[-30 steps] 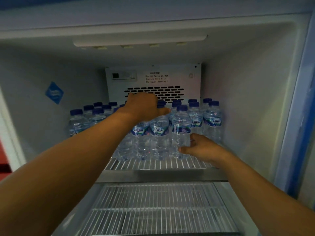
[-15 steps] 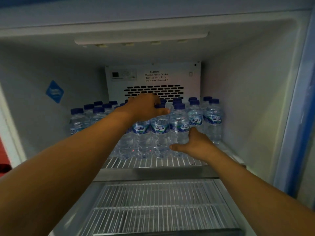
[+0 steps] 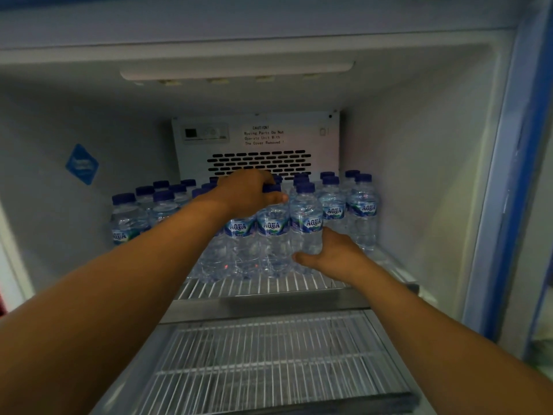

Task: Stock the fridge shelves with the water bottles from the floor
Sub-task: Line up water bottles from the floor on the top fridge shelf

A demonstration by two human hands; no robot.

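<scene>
**Interior of a white fridge [image 3: 419, 145], head view.** Small clear plastic water bottles [image 3: 362, 211] with dark blue caps and blue "AQUA" labels stand upright in close rows on the upper white wire shelf [image 3: 254, 287]. The rows run from the left wall to near the right wall.

The left hand [image 3: 248, 193] lies over the caps at the middle of the front row. Its fingers are curled down over the tops and its thumb is pressed to the neck of the middle front bottle [image 3: 272, 232], which it grips.

The right hand [image 3: 332, 256] rests low against the neighbouring bottle [image 3: 306, 223] just to the right, thumb straight along the bottle bases. Its fingers pass behind that bottle, so whether they close on it cannot be told.

A lower wire shelf [image 3: 269, 369] lies beneath. Behind the bottles is a white vented rear panel [image 3: 257, 136] with caution text. A blue diamond-shaped sticker [image 3: 82, 164] is on the left wall.
</scene>
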